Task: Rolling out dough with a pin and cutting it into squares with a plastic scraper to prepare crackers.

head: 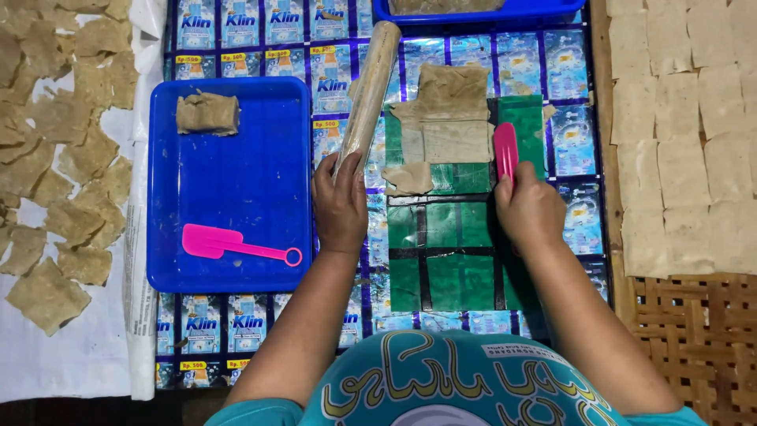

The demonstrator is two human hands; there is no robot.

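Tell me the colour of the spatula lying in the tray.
Bright pink: the spatula lies in the blue tray, clearest in the head view.

Flattened sachet wrappers (331,75), rectangular and printed in blue and white with small yellow price tabs, are joined edge to edge into a mat covering the work surface. More of the same wrappers (201,323) show below the blue tray (236,181).

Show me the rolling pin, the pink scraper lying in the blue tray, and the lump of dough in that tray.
rolling pin (369,83), head view, middle of shaft
pink scraper (206,241), head view, blade
lump of dough (207,113), head view, centre
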